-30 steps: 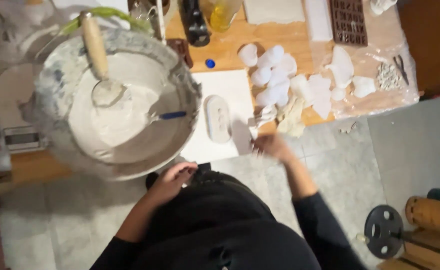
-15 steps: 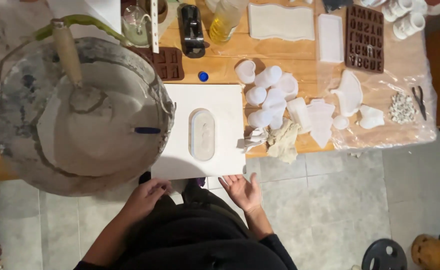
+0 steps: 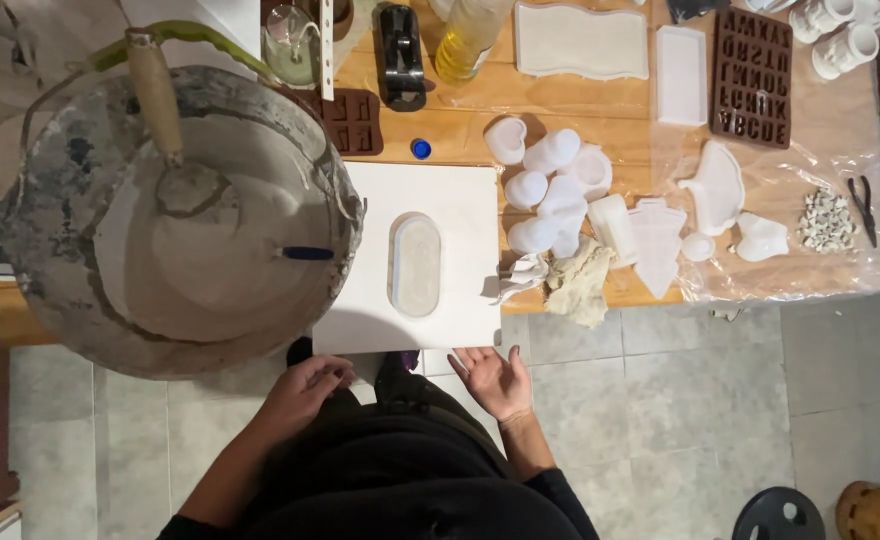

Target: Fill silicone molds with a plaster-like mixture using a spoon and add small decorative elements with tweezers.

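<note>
A large round grey plaster-crusted mixing bowl (image 3: 175,210) is overhanging the wooden counter (image 3: 580,105) at its near left edge. Beside it, a square white board (image 3: 450,200) is jutting past the counter's front, carrying an oval translucent silicone mould (image 3: 416,264). Below that edge, over open tiled floor (image 3: 720,400), the left hand (image 3: 305,392) is curling its fingers loosely on nothing, and the right hand (image 3: 495,380) is spreading its fingers wide, palm up, empty.
</note>
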